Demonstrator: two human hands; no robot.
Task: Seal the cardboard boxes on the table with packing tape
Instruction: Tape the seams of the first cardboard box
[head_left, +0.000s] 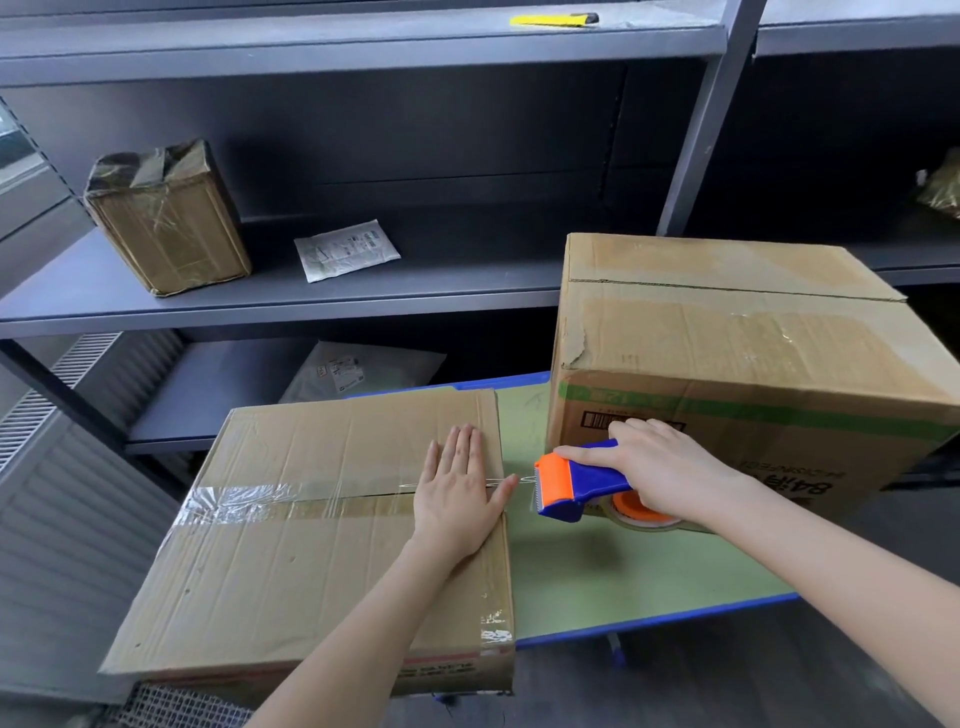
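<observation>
Two boxes are sitting on the green tabletop (597, 571): a low box (311, 561) at near left and a taller box (727, 332) at far right. Clear tape (260, 501) is running across the low box's seam. The left hand (460, 499) is lying flat on the right end of that seam, fingers (462, 447) straight and pressing down. The right hand (660, 467) is gripping a blue-and-orange dispenser (576, 480) just beyond the box's right edge, its fingers curling round the handle, with a thin strand of tape stretching between box and dispenser.

Stockroom: grey metal shelving (363, 306), wrapped parcels (166, 218).
</observation>
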